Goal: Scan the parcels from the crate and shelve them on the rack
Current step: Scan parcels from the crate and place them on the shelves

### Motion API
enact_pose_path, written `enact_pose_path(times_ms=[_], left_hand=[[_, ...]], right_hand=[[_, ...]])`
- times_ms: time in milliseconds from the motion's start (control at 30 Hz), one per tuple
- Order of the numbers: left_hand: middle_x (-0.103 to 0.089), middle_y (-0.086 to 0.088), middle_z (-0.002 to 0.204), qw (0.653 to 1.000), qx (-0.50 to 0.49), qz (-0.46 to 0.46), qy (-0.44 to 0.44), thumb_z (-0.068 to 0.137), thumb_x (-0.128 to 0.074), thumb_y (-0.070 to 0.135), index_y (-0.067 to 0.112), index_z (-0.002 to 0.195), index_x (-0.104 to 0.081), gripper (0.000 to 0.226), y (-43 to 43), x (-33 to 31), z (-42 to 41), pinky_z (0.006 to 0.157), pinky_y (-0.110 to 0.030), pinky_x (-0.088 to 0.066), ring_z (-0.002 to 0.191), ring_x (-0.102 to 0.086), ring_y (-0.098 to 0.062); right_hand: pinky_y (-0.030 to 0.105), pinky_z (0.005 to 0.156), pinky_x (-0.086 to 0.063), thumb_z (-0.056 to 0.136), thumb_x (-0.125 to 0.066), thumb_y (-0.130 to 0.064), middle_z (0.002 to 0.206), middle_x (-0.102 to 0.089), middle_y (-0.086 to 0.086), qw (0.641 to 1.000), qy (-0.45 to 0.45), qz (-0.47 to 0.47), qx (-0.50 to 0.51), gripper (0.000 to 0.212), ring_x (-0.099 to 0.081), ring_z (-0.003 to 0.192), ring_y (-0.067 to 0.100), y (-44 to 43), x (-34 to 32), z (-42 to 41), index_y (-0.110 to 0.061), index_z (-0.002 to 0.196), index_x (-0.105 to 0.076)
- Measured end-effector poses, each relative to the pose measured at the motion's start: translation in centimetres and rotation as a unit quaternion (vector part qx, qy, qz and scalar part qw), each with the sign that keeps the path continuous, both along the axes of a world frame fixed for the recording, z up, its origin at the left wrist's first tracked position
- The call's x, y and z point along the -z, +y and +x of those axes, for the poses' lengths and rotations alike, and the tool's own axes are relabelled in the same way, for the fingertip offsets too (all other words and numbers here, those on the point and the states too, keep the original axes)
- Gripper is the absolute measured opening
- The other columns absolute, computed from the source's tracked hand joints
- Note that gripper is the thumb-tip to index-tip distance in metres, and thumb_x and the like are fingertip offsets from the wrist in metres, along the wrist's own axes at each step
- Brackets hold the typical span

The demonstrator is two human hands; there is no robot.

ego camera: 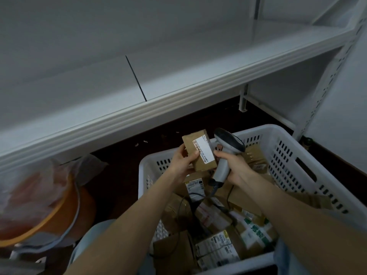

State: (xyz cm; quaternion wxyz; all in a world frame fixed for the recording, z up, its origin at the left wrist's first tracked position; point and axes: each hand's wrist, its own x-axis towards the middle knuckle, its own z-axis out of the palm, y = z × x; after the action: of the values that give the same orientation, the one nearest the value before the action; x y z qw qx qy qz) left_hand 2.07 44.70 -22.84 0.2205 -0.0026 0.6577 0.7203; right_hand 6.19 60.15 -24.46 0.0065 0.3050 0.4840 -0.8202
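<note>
1. our left hand point(181, 162) grips a small brown parcel point(198, 151) above the crate point(294, 155), label up, likely so the scanner point(226, 151), held in our right hand point(231, 166), can read it.
2. the crate holds many more labelled parcels; the rack shelf point(158, 80) waits just beyond.

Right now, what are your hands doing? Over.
Left hand holds box, label up. Right hand grips scanner beside it. Crate holds more parcels. Shelf path open.

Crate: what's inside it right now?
Many brown cardboard parcels with printed labels, piled loosely inside the white crate. The pile covers the crate's floor and any lower layers, so how deep the parcels go cannot be seen.
</note>
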Motion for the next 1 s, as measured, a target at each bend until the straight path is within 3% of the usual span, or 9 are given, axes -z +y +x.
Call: enact_pose_path(times_ms=[100, 333, 600, 700, 800, 900, 1000], left_hand=[[-0.057, -0.008, 0.126, 1.000, -0.009, 0.005, 0.001, 0.093, -0.058, 0.009, 0.016, 0.146, -0.034, 0.058, 0.2, 0.4, -0.3, 0.075, -0.037, -0.054, 0.101, -0.060, -0.019], [-0.058, -0.006, 0.124, 0.999, 0.032, 0.018, 0.004, 0.098, -0.048, 0.007, 0.026, 0.144, -0.038, 0.050, 0.1, 0.6, 0.2, 0.077, -0.036, -0.055, 0.108, -0.059, -0.024], [-0.058, -0.006, 0.126, 0.998, 0.042, -0.039, 0.033, 0.076, -0.078, 0.014, 0.015, 0.139, -0.037, 0.075, 0.8, 0.9, 0.4, 0.088, -0.034, -0.055, 0.111, -0.061, -0.021], [-0.060, -0.004, 0.121, 1.000, 0.019, -0.009, 0.001, 0.083, -0.071, 0.009, 0.015, 0.132, -0.043, 0.057, 1.0, 0.7, 0.3, 0.077, -0.027, -0.054, 0.106, -0.061, -0.018], [-0.060, -0.009, 0.115, 0.994, -0.008, 0.080, -0.077, 0.092, -0.054, 0.009, 0.011, 0.125, -0.051, 0.033, 0.9, 0.2, 0.1, 0.089, -0.034, -0.051, 0.104, -0.058, -0.020], [-0.062, -0.009, 0.109, 0.993, 0.023, 0.088, -0.081, 0.092, -0.048, 0.010, 0.009, 0.120, -0.056, 0.029, 0.8, 0.1, 0.0, 0.093, -0.034, -0.046, 0.099, -0.056, -0.019], [-0.057, -0.010, 0.115, 0.992, 0.045, 0.097, -0.073, 0.089, -0.044, 0.009, 0.009, 0.121, -0.053, 0.034, 0.7, 0.1, 0.1, 0.092, -0.032, -0.045, 0.102, -0.052, -0.021]], right_hand=[[0.050, 0.088, -0.054, 0.081, -0.074, -0.005, 0.108, -0.066, 0.019, 1.000, -0.002, -0.006, -0.004, 0.024, -0.063, 0.101, 0.035, -0.1, 0.3, -0.3, -0.006, 0.102, -0.063], [0.055, 0.095, -0.050, 0.078, -0.073, 0.000, 0.113, -0.067, 0.020, 1.000, -0.008, 0.010, -0.006, 0.036, -0.063, 0.106, 0.036, -0.3, 0.4, -0.2, -0.002, 0.114, -0.064], [0.053, 0.097, -0.050, 0.076, -0.076, -0.003, 0.111, -0.067, 0.017, 1.000, 0.000, 0.025, 0.002, 0.037, -0.063, 0.105, 0.033, -0.3, 0.4, 0.0, -0.005, 0.111, -0.063], [0.051, 0.094, -0.052, 0.078, -0.075, -0.002, 0.108, -0.066, 0.016, 1.000, 0.011, 0.012, 0.007, 0.030, -0.063, 0.104, 0.033, -0.4, 0.3, -0.1, -0.008, 0.105, -0.063], [0.047, 0.090, -0.054, 0.080, -0.074, -0.004, 0.107, -0.066, 0.016, 0.999, 0.015, -0.033, 0.013, 0.027, -0.064, 0.099, 0.031, -0.3, 0.0, -0.2, -0.007, 0.104, -0.064], [0.048, 0.092, -0.053, 0.083, -0.074, -0.014, 0.108, -0.069, 0.015, 0.997, 0.005, -0.077, -0.021, 0.029, -0.066, 0.100, 0.030, -0.4, -0.4, 0.0, -0.010, 0.110, -0.065], [0.045, 0.087, -0.055, 0.082, -0.073, -0.013, 0.107, -0.069, 0.014, 0.996, 0.013, -0.077, -0.036, 0.030, -0.065, 0.101, 0.031, -0.5, -0.5, 0.2, -0.010, 0.111, -0.065]])
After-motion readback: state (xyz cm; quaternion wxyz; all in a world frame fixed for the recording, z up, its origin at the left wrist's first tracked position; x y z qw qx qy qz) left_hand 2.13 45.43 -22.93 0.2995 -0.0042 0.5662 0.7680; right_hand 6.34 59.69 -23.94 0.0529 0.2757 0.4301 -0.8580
